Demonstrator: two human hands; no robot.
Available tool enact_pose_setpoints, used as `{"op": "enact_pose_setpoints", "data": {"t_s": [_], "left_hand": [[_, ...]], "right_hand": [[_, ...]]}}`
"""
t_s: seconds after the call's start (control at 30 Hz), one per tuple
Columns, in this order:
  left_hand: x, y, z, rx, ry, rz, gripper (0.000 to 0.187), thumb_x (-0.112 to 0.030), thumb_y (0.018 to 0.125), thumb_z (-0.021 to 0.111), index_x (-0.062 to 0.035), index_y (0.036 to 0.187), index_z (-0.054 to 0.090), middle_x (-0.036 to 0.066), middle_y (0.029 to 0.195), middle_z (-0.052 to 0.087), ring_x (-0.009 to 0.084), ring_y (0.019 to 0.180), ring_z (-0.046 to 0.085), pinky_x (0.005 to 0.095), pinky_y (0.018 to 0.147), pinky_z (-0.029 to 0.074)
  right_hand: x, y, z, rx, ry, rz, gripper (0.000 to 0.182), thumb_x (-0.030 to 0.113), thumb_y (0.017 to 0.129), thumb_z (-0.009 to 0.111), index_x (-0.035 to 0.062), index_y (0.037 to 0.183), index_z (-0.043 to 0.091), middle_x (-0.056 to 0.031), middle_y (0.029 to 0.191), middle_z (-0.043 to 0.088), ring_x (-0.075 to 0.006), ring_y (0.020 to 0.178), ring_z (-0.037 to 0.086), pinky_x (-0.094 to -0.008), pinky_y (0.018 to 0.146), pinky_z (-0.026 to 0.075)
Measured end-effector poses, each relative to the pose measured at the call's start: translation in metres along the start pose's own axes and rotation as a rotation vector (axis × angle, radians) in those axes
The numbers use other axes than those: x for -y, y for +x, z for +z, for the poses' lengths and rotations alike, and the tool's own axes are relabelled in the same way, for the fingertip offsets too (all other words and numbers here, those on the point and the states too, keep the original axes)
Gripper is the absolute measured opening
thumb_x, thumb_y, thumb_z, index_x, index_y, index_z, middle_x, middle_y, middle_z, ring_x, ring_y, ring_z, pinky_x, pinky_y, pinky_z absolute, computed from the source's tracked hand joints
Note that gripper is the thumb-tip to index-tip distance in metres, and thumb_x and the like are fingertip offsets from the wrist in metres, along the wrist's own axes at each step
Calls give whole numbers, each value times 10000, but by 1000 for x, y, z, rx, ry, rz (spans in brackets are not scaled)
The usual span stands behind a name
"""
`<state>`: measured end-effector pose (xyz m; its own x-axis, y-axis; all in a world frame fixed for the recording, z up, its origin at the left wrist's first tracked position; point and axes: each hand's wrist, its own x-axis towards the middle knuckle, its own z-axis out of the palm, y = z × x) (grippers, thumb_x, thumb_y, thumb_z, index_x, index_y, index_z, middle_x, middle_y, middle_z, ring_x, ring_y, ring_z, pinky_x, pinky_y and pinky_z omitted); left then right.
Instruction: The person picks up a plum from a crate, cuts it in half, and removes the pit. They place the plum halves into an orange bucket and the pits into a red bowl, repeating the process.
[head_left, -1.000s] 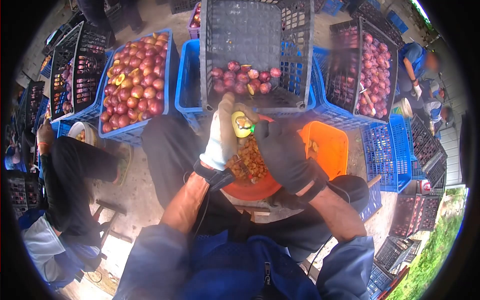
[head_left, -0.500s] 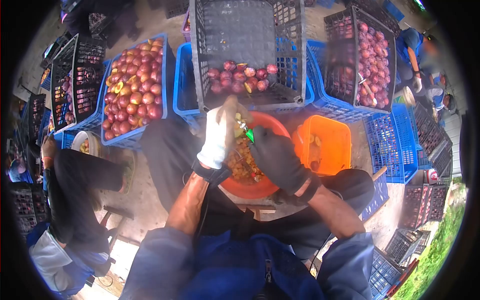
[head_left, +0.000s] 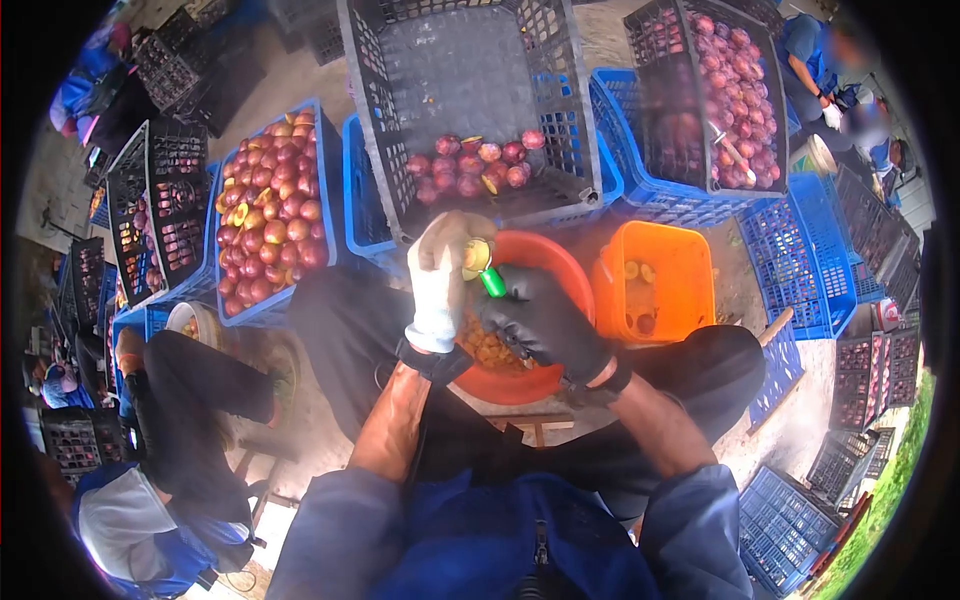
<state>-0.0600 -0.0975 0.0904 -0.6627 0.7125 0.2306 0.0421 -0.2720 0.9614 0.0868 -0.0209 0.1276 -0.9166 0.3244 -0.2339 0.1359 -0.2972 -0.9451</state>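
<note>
My left hand (head_left: 436, 275), in a pale glove, has its fingers closed around a cut plum (head_left: 477, 257) with yellow flesh showing. My right hand (head_left: 545, 318), in a black glove, grips a small green-handled tool (head_left: 493, 283), its end against the plum. The tip is too small to make out. Both hands are above a red-orange basin (head_left: 580, 275) that holds cut yellow fruit pieces (head_left: 486, 350). Beyond them, a tilted black crate (head_left: 440, 80) has several whole plums (head_left: 470, 170) along its near side.
To the right of the basin is an orange bin (head_left: 700, 270) with a few fruit pieces. A blue crate full of plums (head_left: 270, 220) stands at the left, and a black crate of plums (head_left: 735, 100) at the right. Another person's leg (head_left: 210, 375) is close on the left.
The view has shifted slightly. The green handle and the plum's yellow flesh show more plainly now, and my right hand has turned, with its fingers more visible.
</note>
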Motion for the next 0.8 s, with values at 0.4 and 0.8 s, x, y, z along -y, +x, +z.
{"op": "enact_pose_setpoints", "data": {"t_s": [0.4,0.8], "left_hand": [[34,-3,4,120,-64,-104,208,-149,985,585,34,968,683,75,943,703,135,836,645,294,763,518],[-9,-9,7,373,484,-36,170,-104,921,662,22,1030,693,73,976,721,121,880,665,282,805,535]], "right_hand": [[-42,-1,1,-68,342,102,110,141,947,652,50,887,657,32,641,544,-40,469,462,-242,410,329],[-46,-22,-31,-75,413,226,72,123,940,659,61,974,674,48,674,552,-29,542,500,-202,475,348]]}}
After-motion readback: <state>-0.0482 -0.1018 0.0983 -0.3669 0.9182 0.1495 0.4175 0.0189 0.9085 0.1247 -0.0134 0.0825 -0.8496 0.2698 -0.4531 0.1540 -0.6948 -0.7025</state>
